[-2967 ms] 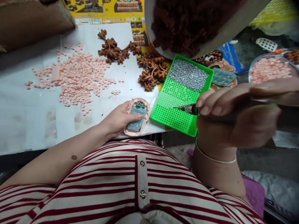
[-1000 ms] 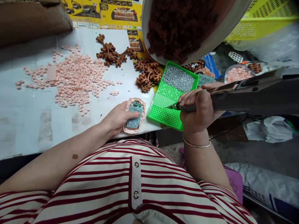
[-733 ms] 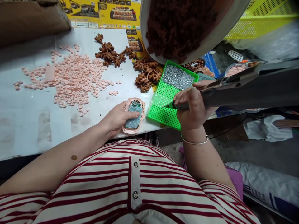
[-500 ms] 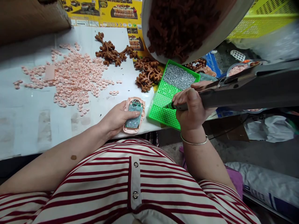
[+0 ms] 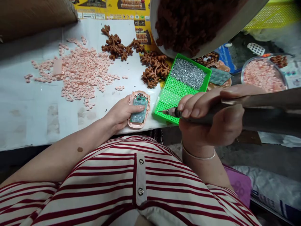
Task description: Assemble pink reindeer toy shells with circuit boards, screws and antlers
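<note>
My left hand (image 5: 122, 113) grips a pink plastic shell (image 5: 135, 125) near the table's front edge, thumb lying across the green circuit board (image 5: 138, 113) seated in it. My right hand (image 5: 207, 116) is wrapped round a dark electric screwdriver (image 5: 265, 110). The driver's tip points left, over the near part of a green perforated tray (image 5: 168, 94). Small silver screws (image 5: 188, 73) are heaped in the tray's far part. Whether a screw sits on the bit is too small to tell.
Many small pink parts (image 5: 82, 70) lie spread on the white table (image 5: 30, 116). Brown branching pieces (image 5: 117, 47) lie behind. A large tub (image 5: 162, 47) of brown parts leans over the tray. A bowl of pink pieces (image 5: 263, 75) stands right; a cardboard box (image 5: 35, 18) is back left.
The electric screwdriver's tip has moved left across the tray, and its body has swung lower and nearer. My left hand keeps its grip on the shell. The whole view has shifted slightly.
</note>
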Available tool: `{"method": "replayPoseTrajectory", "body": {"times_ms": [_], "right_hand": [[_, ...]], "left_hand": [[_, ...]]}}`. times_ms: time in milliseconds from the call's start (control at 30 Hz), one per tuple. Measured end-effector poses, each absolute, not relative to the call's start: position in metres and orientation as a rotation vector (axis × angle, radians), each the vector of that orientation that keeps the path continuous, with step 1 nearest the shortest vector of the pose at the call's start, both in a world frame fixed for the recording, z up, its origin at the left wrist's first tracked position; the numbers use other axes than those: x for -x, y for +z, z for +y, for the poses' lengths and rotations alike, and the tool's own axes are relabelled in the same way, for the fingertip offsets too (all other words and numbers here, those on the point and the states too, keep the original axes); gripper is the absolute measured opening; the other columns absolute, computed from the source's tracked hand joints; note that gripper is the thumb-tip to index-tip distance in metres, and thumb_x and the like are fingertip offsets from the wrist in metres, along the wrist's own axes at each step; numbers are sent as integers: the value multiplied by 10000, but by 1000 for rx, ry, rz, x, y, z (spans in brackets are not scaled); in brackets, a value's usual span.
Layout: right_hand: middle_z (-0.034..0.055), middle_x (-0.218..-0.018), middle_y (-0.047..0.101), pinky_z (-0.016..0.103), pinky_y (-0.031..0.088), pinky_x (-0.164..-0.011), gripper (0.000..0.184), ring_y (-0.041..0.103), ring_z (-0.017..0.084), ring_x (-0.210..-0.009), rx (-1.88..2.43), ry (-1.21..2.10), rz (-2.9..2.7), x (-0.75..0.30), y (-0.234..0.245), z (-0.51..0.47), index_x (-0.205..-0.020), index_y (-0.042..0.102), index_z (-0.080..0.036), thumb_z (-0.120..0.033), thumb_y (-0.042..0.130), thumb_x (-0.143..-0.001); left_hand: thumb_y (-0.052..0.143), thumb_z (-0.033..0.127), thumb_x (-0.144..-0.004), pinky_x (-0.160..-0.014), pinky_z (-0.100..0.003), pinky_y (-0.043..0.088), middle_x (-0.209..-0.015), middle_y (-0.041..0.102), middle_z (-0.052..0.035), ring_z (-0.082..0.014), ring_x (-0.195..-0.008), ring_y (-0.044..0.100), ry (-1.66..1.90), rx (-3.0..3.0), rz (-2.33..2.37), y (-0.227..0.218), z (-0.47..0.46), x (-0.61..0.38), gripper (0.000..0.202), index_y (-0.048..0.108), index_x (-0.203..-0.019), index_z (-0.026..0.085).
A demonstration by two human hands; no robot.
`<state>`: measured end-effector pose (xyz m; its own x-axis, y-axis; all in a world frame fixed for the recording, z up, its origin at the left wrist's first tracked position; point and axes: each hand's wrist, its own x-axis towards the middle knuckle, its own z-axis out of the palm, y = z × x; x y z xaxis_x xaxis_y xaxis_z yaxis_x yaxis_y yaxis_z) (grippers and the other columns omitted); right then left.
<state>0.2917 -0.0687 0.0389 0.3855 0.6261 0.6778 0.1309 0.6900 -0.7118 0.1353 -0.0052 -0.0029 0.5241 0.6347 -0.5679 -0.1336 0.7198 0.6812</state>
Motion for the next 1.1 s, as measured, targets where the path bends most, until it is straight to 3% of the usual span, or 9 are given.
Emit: {"method": "replayPoseTrajectory", "body": {"times_ms": [167,267,367,533,833,1100], "right_hand": [[-79,-579,534,314,433,-401,230,445,129,-385,695,620,-1217,-275,26,-83,-1103,662,-349,-394,711,-883],[-71,-672,612,311,467,-422,269,481,122,-405,733,666,-1249,-274,14,-87,-1104,623,-374,-439,733,-867],[-89,-632,567,290,481,-425,239,484,111,-396,743,640,-1251,-273,11,-87,-1066,612,-370,-457,726,-874],[-82,-628,569,278,481,-425,252,508,103,-407,632,660,-1245,-269,12,-84,-1124,640,-302,-345,703,-884],[-81,-607,591,309,469,-359,204,501,132,-366,688,655,-1261,-266,0,-82,-1002,647,-356,-395,743,-827],[-106,-530,522,277,449,-366,196,469,106,-346,642,650,-1342,-265,4,-74,-929,603,-352,-471,739,-853]], "left_hand": [[784,86,-638,-739,-310,552,-828,699,-28,-174,-742,671,497,-652,852,-3,-6,-135,410,644,-1020,137],[777,86,-633,-748,-300,542,-825,694,-23,-168,-741,662,500,-659,843,-3,-6,-135,415,637,-1020,138],[776,89,-626,-771,-308,541,-828,691,-23,-171,-751,662,499,-662,838,-4,-5,-135,415,634,-1013,135],[772,95,-627,-782,-318,543,-830,686,-17,-175,-763,664,498,-656,840,-4,-6,-134,424,637,-1027,139],[775,85,-623,-774,-313,537,-832,684,-29,-179,-768,653,476,-658,861,-1,-5,-137,404,649,-1003,138],[760,81,-621,-760,-299,533,-831,690,-28,-169,-755,643,485,-666,870,-3,-5,-137,401,648,-1003,135]]}}
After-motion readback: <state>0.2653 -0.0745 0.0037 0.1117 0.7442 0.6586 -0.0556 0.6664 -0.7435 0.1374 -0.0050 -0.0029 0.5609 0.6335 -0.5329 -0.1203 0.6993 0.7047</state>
